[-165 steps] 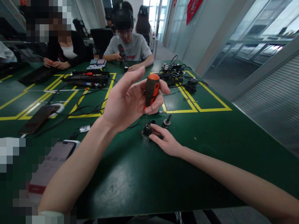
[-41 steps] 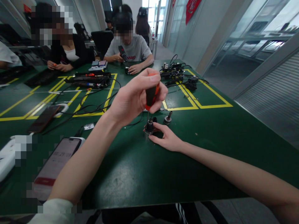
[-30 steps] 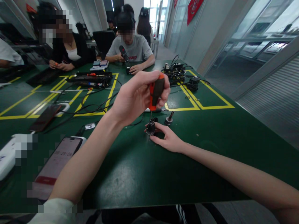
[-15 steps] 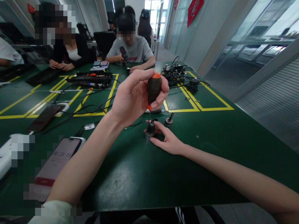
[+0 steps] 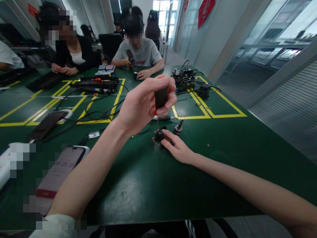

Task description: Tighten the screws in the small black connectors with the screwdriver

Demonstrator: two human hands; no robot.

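My left hand is wrapped around the dark handle of a screwdriver with orange-red accents. The screwdriver stands nearly upright, its thin shaft pointing down at a small black and metal cylindrical part on the table. Where exactly the tip touches is too small to make out. Thumb and fingers of my right hand grip that part from the right side. Just beyond my right hand sits another metal part with a stubby shaft. Behind the screwdriver lies a pen-like tool, partly hidden.
A phone lies by my left forearm, and a second phone farther left. Cables run across the green table. A black tray of tools and a cable pile lie farther back. Co-workers sit opposite.
My left hand has turned around the screwdriver handle, so its orange end is now mostly covered. The fingers of my right hand have closed in tighter on the part.
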